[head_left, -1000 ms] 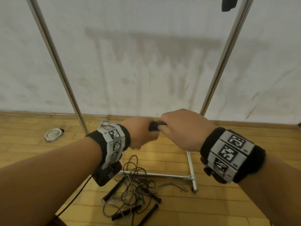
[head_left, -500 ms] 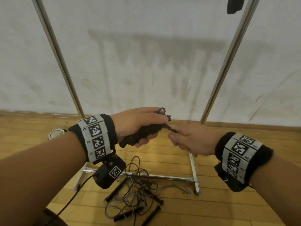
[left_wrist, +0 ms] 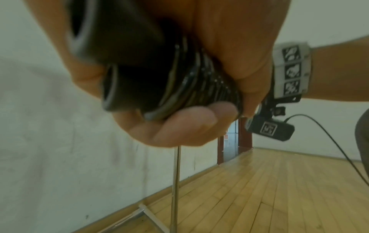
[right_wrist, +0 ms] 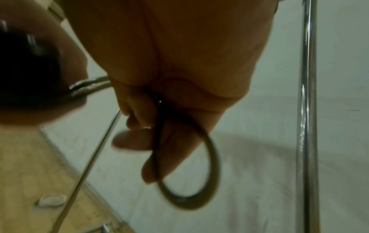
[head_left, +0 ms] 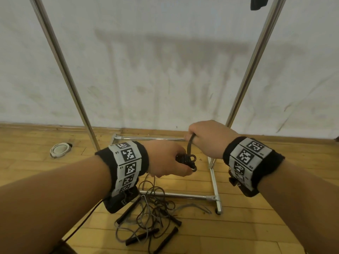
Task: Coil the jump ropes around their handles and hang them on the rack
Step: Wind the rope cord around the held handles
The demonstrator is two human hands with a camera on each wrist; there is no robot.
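Two hands are up in front of us in the head view: our left hand (head_left: 166, 160) is curled round the coiled jump rope bundle (head_left: 185, 159), and our right hand (head_left: 209, 139) just above it pinches the rope's free loop (head_left: 189, 143), pulled up from the coils. Down on the wooden floor (head_left: 256, 226), a tangle of more jump ropes (head_left: 150, 215) lies by the front bar of the rack (head_left: 183, 194), near the rack's front right foot. A round white disc (head_left: 60, 149) sits off near the left upright.

Left wrist view: fingers (left_wrist: 179, 126) wrapped under the handles, tight rope coils pressed against the palm. Blurry, though.

Right wrist view: thumb and fingers (right_wrist: 135, 140) pinching the loop, which hangs below the fingertips.
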